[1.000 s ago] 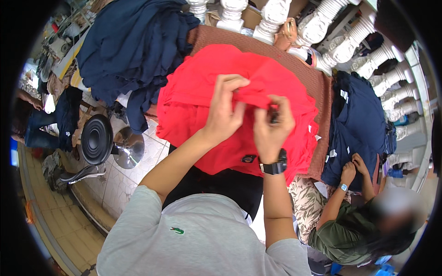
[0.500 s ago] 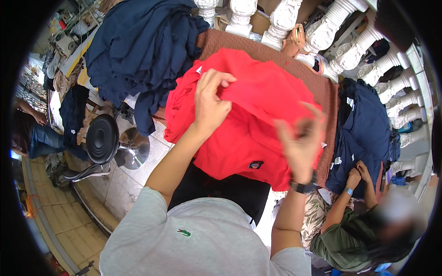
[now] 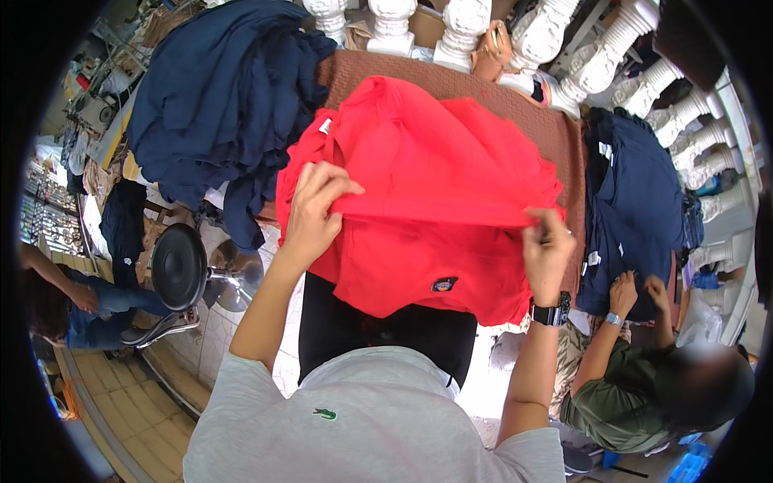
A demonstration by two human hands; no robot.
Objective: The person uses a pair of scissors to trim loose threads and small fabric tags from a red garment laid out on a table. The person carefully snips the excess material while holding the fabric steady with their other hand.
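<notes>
A heap of soft red garments lies on the table in front of me, and the folds hide how many there are. My left hand is closed on the left end of a red garment's edge, fingers curled over it. At the other end, my right hand pinches the same edge between thumb and fingers. Between the two hands the cloth is drawn into a straight, taut line. Below that line hangs a red part with a small dark patch. A white label shows at the heap's upper left.
A brown textured cloth covers the table. Dark navy garments are piled high at the left, with another navy stack at the right, where a co-worker's hands rest. White balusters line the far side. A round black stool stands left.
My right hand, spread and blurred before, has closed on the red edge. The cloth is now pulled straight between my hands, which have come lower. The co-worker's hands have moved slightly apart.
</notes>
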